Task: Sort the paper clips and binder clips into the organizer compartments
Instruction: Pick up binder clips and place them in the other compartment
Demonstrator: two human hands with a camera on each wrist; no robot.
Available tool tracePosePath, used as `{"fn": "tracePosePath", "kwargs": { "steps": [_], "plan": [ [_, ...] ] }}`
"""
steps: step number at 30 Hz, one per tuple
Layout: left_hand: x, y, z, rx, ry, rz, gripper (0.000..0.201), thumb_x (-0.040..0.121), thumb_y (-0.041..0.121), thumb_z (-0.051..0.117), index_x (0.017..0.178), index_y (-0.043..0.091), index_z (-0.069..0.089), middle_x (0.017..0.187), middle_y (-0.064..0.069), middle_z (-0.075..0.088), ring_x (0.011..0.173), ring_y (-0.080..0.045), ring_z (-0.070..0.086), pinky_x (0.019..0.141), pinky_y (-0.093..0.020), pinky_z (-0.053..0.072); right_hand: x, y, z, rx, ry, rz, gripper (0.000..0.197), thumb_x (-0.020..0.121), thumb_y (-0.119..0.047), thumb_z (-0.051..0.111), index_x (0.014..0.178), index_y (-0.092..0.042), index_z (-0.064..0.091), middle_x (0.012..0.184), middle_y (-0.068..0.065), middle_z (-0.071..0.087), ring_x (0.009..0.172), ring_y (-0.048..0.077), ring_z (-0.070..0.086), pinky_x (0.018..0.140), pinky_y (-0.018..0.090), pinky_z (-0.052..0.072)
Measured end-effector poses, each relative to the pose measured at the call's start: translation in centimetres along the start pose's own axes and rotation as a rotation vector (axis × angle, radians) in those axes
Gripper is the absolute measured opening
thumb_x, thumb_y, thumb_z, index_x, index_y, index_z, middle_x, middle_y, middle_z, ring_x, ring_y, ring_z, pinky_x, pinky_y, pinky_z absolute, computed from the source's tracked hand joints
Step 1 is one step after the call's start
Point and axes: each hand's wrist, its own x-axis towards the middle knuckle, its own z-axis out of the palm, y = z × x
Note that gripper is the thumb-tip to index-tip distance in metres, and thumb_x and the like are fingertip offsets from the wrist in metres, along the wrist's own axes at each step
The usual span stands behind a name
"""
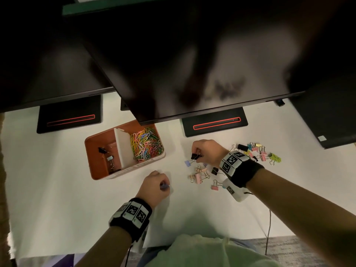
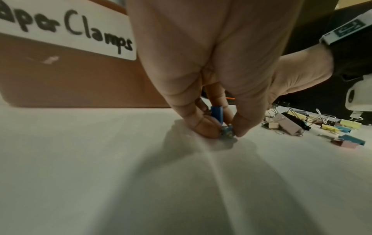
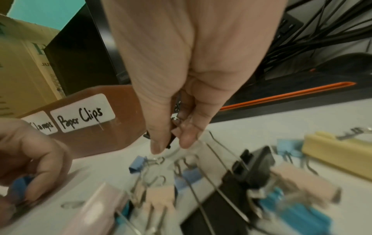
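Note:
A brown organizer (image 1: 96,170) stands on the white desk; its right compartment holds coloured paper clips (image 1: 147,144), its left one a black binder clip (image 1: 101,150) and a light blue one (image 1: 110,158). Labels read "Paper Clamps" (image 2: 66,30) and "Paper Clips" (image 3: 80,115). My left hand (image 1: 157,183) pinches a blue binder clip (image 2: 218,115) against the desk, just in front of the organizer. My right hand (image 1: 205,151) pinches a small black binder clip (image 1: 195,156) above the loose binder clips (image 1: 200,175).
More binder clips (image 1: 256,152) in pink, yellow, blue and black lie scattered right of my right wrist. Two black monitor stands (image 1: 213,125) with red lines and the monitors above them close off the back. A cable (image 1: 268,234) hangs over the front edge.

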Motion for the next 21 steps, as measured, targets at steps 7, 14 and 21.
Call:
{"fn": "tracePosePath", "kwargs": {
  "steps": [7,14,21],
  "plan": [
    [-3.7,1.8,-7.2,-0.347,0.184,0.133,0.018,0.07,0.002,0.073,0.075,0.017,0.065,0.081,0.0,0.059,0.071,-0.013,0.06,0.071,-0.02,0.054,-0.4,-6.1,-1.4,0.016,0.115,-0.192,0.025,0.078,-0.009,0.07,0.102,-0.012,0.062,0.102,0.004,0.062,0.088,0.015,0.055,0.08,0.022,0.045],
    [-3.7,-1.9,-15.9,-0.506,0.469,-0.08,0.007,0.082,0.007,0.066,0.081,0.011,0.06,0.078,-0.006,0.065,0.064,-0.007,0.062,0.066,-0.02,0.05,4.0,-18.9,0.5,0.12,0.203,-0.376,0.027,0.078,-0.014,0.071,0.103,-0.013,0.061,0.1,0.001,0.056,0.084,0.015,0.051,0.08,0.028,0.046],
    [-3.6,-2.8,-17.4,-0.605,0.304,-0.245,0.027,0.098,0.04,0.033,0.108,0.028,0.055,0.104,0.003,0.062,0.079,-0.023,0.068,0.068,-0.037,0.056,4.8,-21.6,2.6,0.289,0.16,-0.243,0.042,0.087,-0.029,0.062,0.125,-0.018,0.05,0.122,0.007,0.059,0.105,0.023,0.061,0.094,0.036,0.05]
  ]
}}
